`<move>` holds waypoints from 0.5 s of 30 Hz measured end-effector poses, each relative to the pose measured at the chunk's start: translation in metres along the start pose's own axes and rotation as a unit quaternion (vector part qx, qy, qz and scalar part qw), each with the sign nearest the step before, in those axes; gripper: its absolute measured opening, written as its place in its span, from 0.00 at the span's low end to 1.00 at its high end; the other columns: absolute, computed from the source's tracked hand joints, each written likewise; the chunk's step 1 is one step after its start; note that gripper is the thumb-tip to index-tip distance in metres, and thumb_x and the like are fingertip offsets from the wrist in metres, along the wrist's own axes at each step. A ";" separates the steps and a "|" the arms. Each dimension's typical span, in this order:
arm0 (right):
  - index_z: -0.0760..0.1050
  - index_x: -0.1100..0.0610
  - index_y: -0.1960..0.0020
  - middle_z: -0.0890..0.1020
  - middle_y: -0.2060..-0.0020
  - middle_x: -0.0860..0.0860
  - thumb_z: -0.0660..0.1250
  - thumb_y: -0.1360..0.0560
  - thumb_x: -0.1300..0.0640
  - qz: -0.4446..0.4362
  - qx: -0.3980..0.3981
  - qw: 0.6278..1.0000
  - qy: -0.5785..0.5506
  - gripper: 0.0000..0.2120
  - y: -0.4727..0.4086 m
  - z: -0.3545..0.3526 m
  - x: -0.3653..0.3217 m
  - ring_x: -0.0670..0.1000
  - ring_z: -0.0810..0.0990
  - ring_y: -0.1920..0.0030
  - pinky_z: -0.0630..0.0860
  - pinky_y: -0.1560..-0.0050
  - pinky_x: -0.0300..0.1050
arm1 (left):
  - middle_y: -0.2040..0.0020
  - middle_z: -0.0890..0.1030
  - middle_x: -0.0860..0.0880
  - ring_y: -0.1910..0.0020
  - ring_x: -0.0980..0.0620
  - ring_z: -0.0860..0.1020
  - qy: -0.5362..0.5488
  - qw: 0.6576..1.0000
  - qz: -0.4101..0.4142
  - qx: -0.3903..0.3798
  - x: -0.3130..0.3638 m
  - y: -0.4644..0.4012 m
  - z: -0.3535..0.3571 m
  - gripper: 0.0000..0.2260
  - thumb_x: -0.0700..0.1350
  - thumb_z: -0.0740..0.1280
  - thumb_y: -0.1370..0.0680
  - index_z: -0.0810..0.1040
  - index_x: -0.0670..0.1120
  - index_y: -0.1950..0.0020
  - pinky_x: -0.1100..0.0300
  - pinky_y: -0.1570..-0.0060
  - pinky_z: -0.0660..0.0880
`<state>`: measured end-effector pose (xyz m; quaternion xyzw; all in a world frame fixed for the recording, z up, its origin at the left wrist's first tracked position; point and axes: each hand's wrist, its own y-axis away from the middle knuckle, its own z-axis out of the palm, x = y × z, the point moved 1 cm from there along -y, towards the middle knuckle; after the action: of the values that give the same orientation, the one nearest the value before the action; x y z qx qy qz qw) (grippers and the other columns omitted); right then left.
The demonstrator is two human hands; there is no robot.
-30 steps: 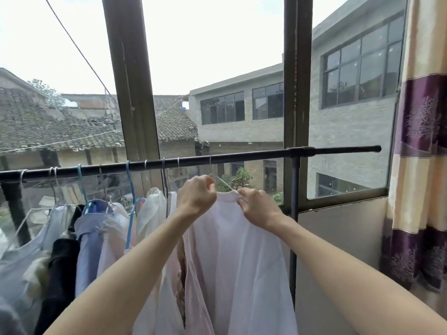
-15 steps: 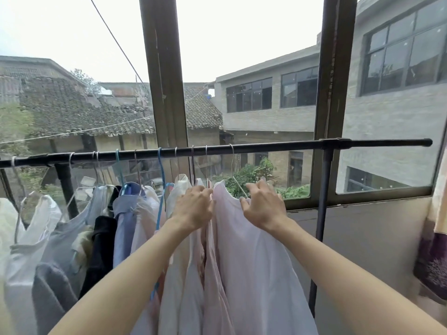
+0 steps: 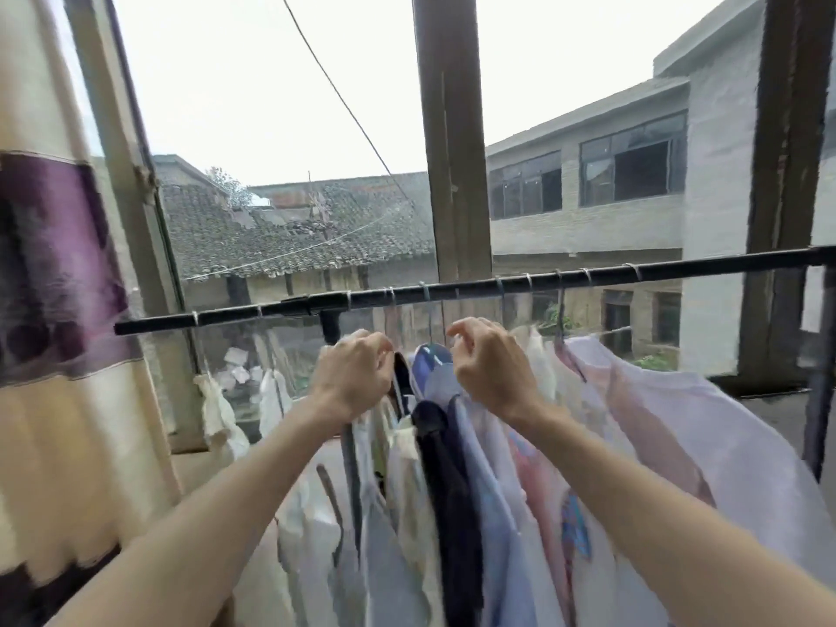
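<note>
Two bare hands are noted, left hand (image 3: 353,377) and right hand (image 3: 491,368). Forearms (image 3: 656,504) are seen uncovered down to the frame edge.

Free room is left along the rail (image 3: 678,270) toward its left end, where only two small white pieces (image 3: 219,414) are hung. Rightward it is crowded with packed garments (image 3: 497,491); the far left is closed by the curtain (image 3: 59,400).

Overcast daylight enters a wooden-framed window (image 3: 454,174) beside a striped curtain (image 3: 54,273).
</note>
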<state>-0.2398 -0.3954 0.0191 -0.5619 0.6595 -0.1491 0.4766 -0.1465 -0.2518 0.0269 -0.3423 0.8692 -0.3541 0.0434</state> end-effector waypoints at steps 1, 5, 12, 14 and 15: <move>0.77 0.60 0.45 0.81 0.48 0.57 0.58 0.26 0.64 -0.004 0.001 1.000 -0.010 0.13 -0.003 0.012 -0.015 0.57 0.77 0.45 0.71 0.44 0.47 | 0.48 0.79 0.46 0.48 0.46 0.77 0.003 1.000 0.000 0.005 -0.021 0.003 -0.008 0.10 0.45 0.61 0.22 0.78 0.45 0.44 0.49 0.44 0.72; 0.77 0.60 0.46 0.81 0.49 0.57 0.58 0.25 0.64 -0.011 0.000 0.998 -0.059 0.12 -0.012 0.072 -0.084 0.56 0.78 0.48 0.72 0.47 0.46 | 0.48 0.80 0.44 0.48 0.45 0.77 0.013 0.997 -0.037 0.060 -0.113 0.013 -0.046 0.10 0.41 0.63 0.24 0.79 0.43 0.45 0.50 0.45 0.73; 0.73 0.61 0.40 0.80 0.44 0.57 0.57 0.22 0.60 0.022 -0.113 0.992 -0.053 0.14 -0.022 0.143 -0.134 0.55 0.78 0.45 0.74 0.44 0.46 | 0.38 0.67 0.41 0.39 0.42 0.68 0.081 0.965 -0.228 0.101 -0.190 0.023 -0.052 0.20 0.46 0.64 0.24 0.65 0.43 0.35 0.49 0.39 0.67; 0.71 0.62 0.38 0.79 0.42 0.58 0.56 0.22 0.57 0.044 -0.150 0.987 -0.043 0.15 -0.021 0.163 -0.134 0.56 0.77 0.44 0.73 0.42 0.48 | 0.34 0.64 0.40 0.34 0.42 0.65 0.121 0.952 -0.276 0.060 -0.200 0.029 -0.041 0.27 0.49 0.66 0.25 0.60 0.42 0.30 0.50 0.36 0.63; 0.70 0.61 0.37 0.78 0.42 0.58 0.56 0.22 0.56 0.053 -0.164 0.984 -0.034 0.16 -0.019 0.174 -0.133 0.56 0.77 0.43 0.73 0.41 0.50 | 0.32 0.62 0.40 0.33 0.41 0.64 0.137 0.945 -0.293 0.035 -0.203 0.033 -0.035 0.30 0.51 0.66 0.25 0.57 0.42 0.29 0.50 0.34 0.62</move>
<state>-0.1014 -0.2256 0.0069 -0.6014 0.6874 0.0062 0.4072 -0.0217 -0.0878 -0.0022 -0.5284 0.7150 -0.4251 -0.1702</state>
